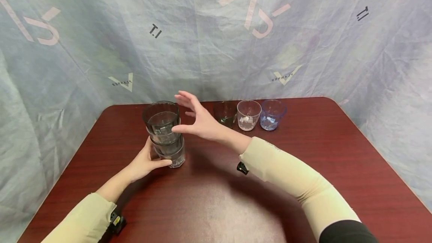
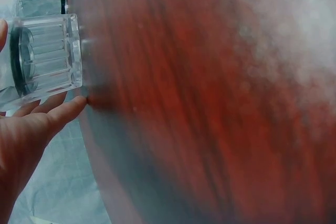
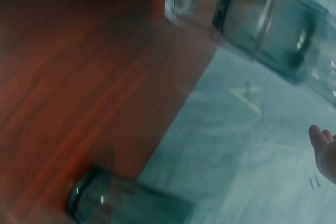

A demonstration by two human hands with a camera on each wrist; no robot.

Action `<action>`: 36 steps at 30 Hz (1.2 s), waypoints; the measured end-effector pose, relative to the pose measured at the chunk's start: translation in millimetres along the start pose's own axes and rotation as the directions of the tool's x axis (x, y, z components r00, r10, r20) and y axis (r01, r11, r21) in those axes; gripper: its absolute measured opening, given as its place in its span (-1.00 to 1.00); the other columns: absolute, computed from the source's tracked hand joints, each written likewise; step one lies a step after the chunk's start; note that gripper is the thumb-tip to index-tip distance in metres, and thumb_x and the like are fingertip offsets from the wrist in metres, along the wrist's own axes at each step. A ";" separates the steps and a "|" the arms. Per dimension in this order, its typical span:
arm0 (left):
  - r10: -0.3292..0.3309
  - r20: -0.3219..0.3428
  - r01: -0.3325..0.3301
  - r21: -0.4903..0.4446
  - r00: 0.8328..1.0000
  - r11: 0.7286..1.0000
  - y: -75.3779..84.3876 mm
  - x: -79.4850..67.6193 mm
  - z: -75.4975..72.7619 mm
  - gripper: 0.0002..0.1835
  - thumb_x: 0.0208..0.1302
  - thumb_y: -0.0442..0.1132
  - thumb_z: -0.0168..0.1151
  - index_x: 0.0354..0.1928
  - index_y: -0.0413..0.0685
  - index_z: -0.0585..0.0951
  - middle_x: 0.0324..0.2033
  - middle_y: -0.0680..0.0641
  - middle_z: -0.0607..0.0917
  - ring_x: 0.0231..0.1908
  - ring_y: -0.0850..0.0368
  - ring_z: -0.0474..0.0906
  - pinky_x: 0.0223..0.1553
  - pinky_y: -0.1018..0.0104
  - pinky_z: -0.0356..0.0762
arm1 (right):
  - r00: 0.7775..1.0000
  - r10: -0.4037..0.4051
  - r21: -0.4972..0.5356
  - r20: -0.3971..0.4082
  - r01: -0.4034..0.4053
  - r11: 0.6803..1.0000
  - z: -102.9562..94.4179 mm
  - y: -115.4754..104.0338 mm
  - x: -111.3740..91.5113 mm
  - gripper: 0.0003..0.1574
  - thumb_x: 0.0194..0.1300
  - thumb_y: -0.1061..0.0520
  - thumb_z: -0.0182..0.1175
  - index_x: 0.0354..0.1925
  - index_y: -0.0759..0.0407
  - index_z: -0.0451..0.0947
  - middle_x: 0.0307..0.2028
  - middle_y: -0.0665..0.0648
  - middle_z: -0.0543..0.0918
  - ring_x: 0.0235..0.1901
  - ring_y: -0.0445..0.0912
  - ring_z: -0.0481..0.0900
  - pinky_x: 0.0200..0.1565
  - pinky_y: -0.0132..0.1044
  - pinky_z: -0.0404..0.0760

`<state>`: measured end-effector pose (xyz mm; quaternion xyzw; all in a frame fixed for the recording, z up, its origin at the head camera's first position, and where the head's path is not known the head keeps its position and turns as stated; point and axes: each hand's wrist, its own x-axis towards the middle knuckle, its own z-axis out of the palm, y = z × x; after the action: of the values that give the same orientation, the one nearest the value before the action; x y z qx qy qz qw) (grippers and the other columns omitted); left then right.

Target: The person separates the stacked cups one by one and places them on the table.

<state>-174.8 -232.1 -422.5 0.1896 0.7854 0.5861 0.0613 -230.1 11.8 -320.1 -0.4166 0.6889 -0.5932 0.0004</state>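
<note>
A tall stack of clear and dark-tinted tumblers (image 1: 161, 121) stands at the left of the table, leaning slightly left toward its top. My left hand (image 1: 143, 165) holds it low down, thumb across the front and fingers round the far side. The bottom tumbler (image 2: 50, 53) is clear and ribbed in the left wrist view. Beside the top dark tumbler is my right hand (image 1: 202, 121), its fingers spread and nothing in its grasp. The right thumb overlaps the stack in the head view. Several stacked tumblers (image 3: 262, 24) also show in the right wrist view.
To the right, near the table's back edge, a dark tumbler (image 1: 224, 113), a clear tumbler (image 1: 249, 115) and a blue tumbler (image 1: 272, 113) stand in a row. The table (image 1: 216, 198) is reddish-brown wood. A pale printed cloth (image 1: 202, 48) hangs behind it.
</note>
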 end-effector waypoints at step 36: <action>-0.017 0.020 0.017 -0.010 1.000 1.000 3.4 -1.8 -0.1 0.12 0.13 -0.44 0.41 0.49 0.15 -0.19 0.31 -0.27 0.26 0.10 0.25 0.46 0.00 0.34 0.51 | 0.998 -0.070 0.070 -0.004 0.070 0.995 32.2 -12.9 -0.4 0.00 0.08 0.45 0.38 0.34 0.42 0.02 0.23 0.45 0.36 0.19 0.25 0.37 0.28 -0.03 0.26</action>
<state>-172.4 -232.0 -419.5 0.1882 0.7832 0.5878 0.0750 -206.5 -13.7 -319.3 -0.4395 0.6526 -0.6172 -0.0063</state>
